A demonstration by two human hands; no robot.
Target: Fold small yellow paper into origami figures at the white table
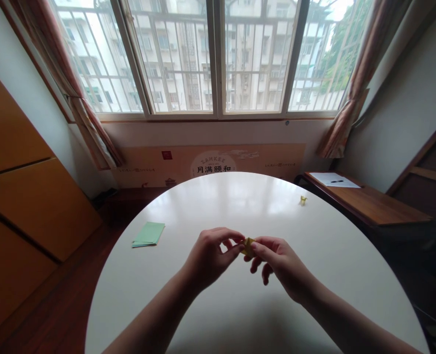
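Observation:
Between my two hands is a small piece of folded yellow paper [248,247], held above the white round table [210,319]. My left hand [215,251] pinches its left side between thumb and fingertips. On the other side, the thumb and index finger of my right hand [276,258] grip the paper, while the lower fingers hang loosely curled. The fingers cover parts of the paper, so its full folded shape is hard to make out.
A stack of green paper sheets [149,233] lies at the table's left. Toward the far right edge sits a small yellow folded paper figure [303,199]. Beyond it, a wooden side table [391,206] bears a white sheet [326,180] and a black pen [337,181].

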